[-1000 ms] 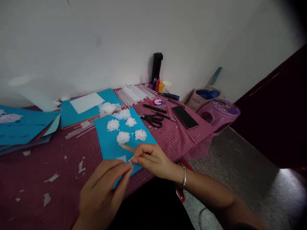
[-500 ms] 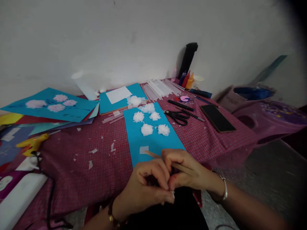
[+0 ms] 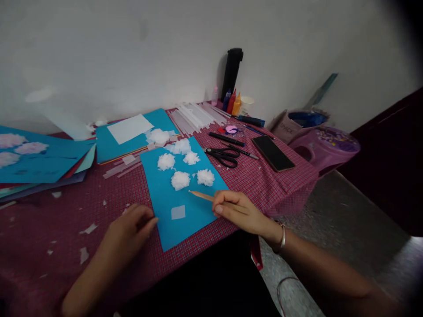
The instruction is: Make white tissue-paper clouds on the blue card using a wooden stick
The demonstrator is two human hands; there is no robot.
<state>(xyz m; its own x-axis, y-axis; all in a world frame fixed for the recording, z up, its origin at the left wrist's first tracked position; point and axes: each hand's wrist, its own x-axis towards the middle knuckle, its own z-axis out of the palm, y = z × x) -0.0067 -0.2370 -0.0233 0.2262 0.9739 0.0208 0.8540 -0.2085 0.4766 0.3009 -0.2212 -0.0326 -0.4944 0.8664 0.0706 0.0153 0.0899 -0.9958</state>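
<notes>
My right hand [image 3: 233, 210] is closed round a slim wooden stick [image 3: 202, 195], its pointed tip just over a blue sheet [image 3: 194, 209]. White crumpled-paper puffs [image 3: 180, 180] sit on the upper part of that sheet. Below them lies a small white paper square [image 3: 178, 212]. At the sheet's left edge rests my left hand [image 3: 134, 226], fingers loosely curled, thumb apart, nothing visible in it.
Black scissors [image 3: 222, 156], a black marker [image 3: 226, 139] and a phone [image 3: 272, 152] lie to the right. White strips [image 3: 194, 118] and paint bottles [image 3: 234, 102] stand along the back. Paper scraps [image 3: 88, 229] dot the checked cloth [image 3: 109, 193] on the left.
My hands were together near the front edge and have parted. The left moved to the sheet's left edge; the right brought the wooden stick over the sheet. The view turned right.
</notes>
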